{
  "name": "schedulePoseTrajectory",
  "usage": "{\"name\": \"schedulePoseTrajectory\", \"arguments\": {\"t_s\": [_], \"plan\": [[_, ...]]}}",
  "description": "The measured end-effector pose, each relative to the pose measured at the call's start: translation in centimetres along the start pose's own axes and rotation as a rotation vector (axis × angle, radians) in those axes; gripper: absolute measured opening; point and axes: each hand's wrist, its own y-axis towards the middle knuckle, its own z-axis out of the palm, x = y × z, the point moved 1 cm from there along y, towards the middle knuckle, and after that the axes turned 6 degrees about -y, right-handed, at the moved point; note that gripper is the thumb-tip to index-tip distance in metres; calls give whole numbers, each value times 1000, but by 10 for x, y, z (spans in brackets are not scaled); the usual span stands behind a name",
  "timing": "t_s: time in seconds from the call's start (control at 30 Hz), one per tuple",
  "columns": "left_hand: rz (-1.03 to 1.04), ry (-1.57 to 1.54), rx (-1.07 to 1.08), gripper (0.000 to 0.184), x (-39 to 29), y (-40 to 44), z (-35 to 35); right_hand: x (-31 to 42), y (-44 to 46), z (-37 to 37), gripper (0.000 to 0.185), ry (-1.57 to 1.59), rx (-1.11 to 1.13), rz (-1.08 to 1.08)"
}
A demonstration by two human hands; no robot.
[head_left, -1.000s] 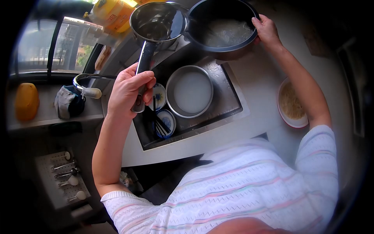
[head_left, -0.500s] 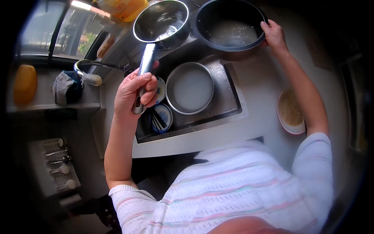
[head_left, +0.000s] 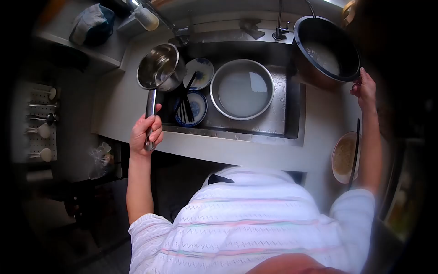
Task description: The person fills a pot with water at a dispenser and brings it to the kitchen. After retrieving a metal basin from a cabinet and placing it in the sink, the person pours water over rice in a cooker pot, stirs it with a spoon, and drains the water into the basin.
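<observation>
My left hand (head_left: 146,134) is closed round the handle of a shiny steel saucepan (head_left: 159,68), held above the left end of the sink. The saucepan's inside faces up, with only reflections visible in it. On the right, my right hand (head_left: 365,89) grips the rim of a dark round pot (head_left: 303,71), tilted near the sink's right end, with cloudy liquid in its bottom. Between them, a round metal pan (head_left: 219,105) of cloudy water sits in the sink. Left of that pan lie a patterned plate (head_left: 203,75), a blue-rimmed bowl (head_left: 200,116) and dark chopsticks (head_left: 183,107).
The steel sink (head_left: 287,109) is set in a pale counter (head_left: 255,148). A faucet (head_left: 148,19) is at back left, a slim tap (head_left: 280,32) behind the sink. A bowl (head_left: 336,160) with tan contents stands by my right forearm. Utensils hang on a pegboard (head_left: 41,123) at left.
The view has shifted. The saucepan has moved away from the dark pot, toward the sink's left end. The dark pot remains in my right hand and now looks more tilted.
</observation>
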Motion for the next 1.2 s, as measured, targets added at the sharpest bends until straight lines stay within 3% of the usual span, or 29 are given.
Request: {"name": "schedulePoseTrajectory", "arguments": {"t_s": [0.1, 0.23, 0.4, 0.6, 0.73, 0.77, 0.83, 0.97, 1.0, 1.03, 1.1, 1.2], "plan": [[61, -29, -101, 31, -12, -20, -66, -4, -27, -4, 31, 84, -110, 90], [97, -21, -249, 29, -25, -46, -152, -32, -77, 22, 35, 118, 47, 119], [69, -51, -296, 25, -31, -61, -215, -78, -105, 125, 33, 91, 200, 213], [38, -100, -148, 24, -31, -55, -255, -55, -143, 241, 33, 103, 453, 109], [-113, 330, -204, 34, -62, -68, -267, -29, -179, 303, 31, 104, 575, 53], [-20, 444, -186, 37, -72, -67, -289, -28, -180, 309, 30, 97, 591, 46], [238, 374, -442, 41, -130, -95, -305, -25, -186, 319, 30, 80, 618, 35], [1051, 129, -922, 46, -272, -183, -358, -26, -189, 327, 28, 73, 635, 58], [1168, 111, -997, 52, -299, -206, -366, -26, -192, 329, 27, 83, 623, 68], [1230, 103, -1061, 56, -321, -225, -365, -26, -194, 331, 27, 74, 630, 64], [1276, 140, -1134, 47, -354, -246, -362, -25, -198, 333, 27, 51, 638, 59], [1196, 205, -1046, 37, -384, -256, -366, -20, -208, 335, 27, 58, 656, 64]]}}
